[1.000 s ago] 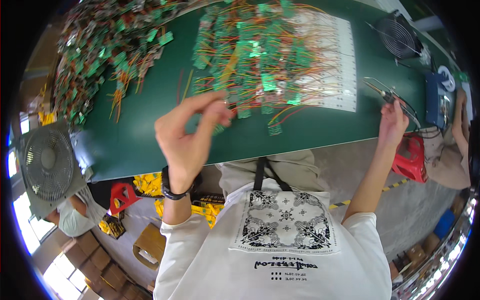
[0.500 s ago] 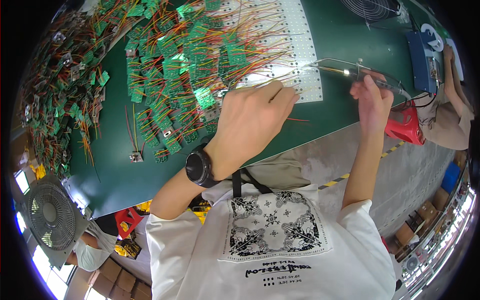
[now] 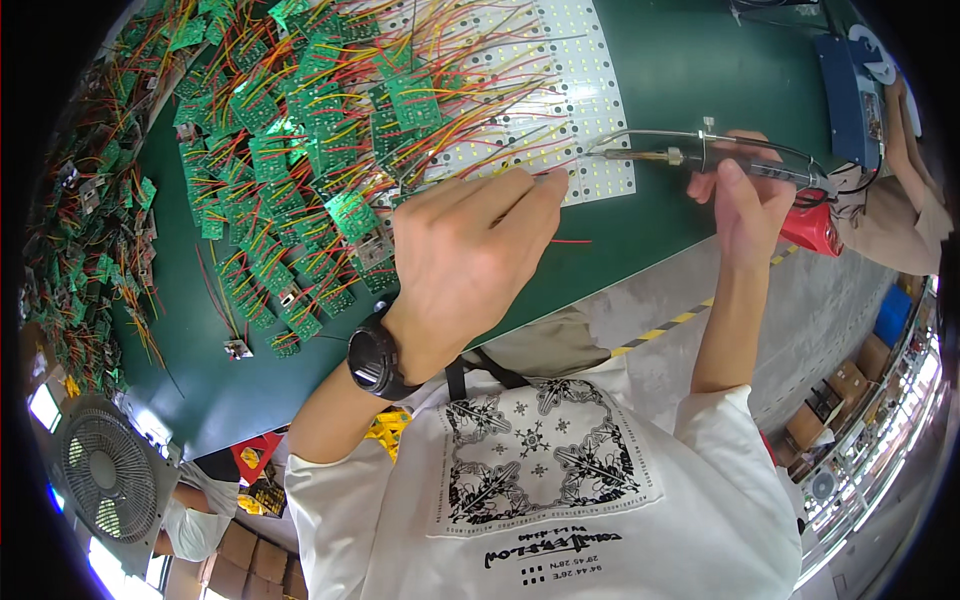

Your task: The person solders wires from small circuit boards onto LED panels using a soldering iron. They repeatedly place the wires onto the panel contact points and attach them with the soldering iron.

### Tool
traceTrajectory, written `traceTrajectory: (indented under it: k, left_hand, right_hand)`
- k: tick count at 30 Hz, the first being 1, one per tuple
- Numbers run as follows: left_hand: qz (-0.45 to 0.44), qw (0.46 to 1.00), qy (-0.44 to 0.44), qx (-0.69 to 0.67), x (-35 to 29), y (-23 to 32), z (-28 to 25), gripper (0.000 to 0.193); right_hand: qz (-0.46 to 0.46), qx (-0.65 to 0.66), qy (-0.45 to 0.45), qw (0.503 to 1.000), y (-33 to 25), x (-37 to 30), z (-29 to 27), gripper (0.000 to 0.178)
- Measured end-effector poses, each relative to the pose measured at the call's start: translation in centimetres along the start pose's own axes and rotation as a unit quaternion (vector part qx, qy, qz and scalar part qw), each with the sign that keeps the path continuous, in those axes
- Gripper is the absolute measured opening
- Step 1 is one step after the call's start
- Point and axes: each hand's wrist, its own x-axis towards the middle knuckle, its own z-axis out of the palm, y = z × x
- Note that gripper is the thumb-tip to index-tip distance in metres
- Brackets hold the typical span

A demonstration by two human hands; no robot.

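My right hand [image 3: 745,210] grips a soldering iron [image 3: 740,165] with a thin metal feed tube running along it. Its tip points left, over the near right part of a white panel [image 3: 603,100] dotted with small yellow LEDs. My left hand [image 3: 470,260], back up and fingers curled, lies at the panel's near edge, close to the tip. The fingertips are mostly hidden, so whatever they pinch cannot be made out. A red wire [image 3: 572,241] pokes out beside that hand. Green circuit boards [image 3: 410,98] with red, yellow and black wires lie in rows on the panel's left side.
A large heap of wired boards [image 3: 90,220] covers the far left of the green table [image 3: 700,70]. One small board [image 3: 237,349] lies apart near the front. A blue box-shaped unit [image 3: 848,100] stands at right, near another person's arm [image 3: 900,150]. A grey fan [image 3: 105,470] is at lower left.
The iron's tip has come nearer to my left hand and the panel's near edge, and the iron lies more level. My view has shifted slightly; the bright glare on the panel has faded.
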Motion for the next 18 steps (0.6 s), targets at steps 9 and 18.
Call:
traceTrajectory:
  k: [9, 18]
  left_hand:
    - [-0.003, 1.0, 0.004, -0.004, 0.12, -0.32, 0.38, 0.016]
    - [-0.01, 1.0, 0.003, -0.005, -0.09, -0.32, 0.45, 0.016]
  right_hand:
    - [-0.009, -0.051, -0.007, 0.999, 0.1, 0.07, -0.14, 0.032]
    - [-0.018, -0.04, -0.018, 0.999, 0.47, -0.05, -0.37, 0.034]
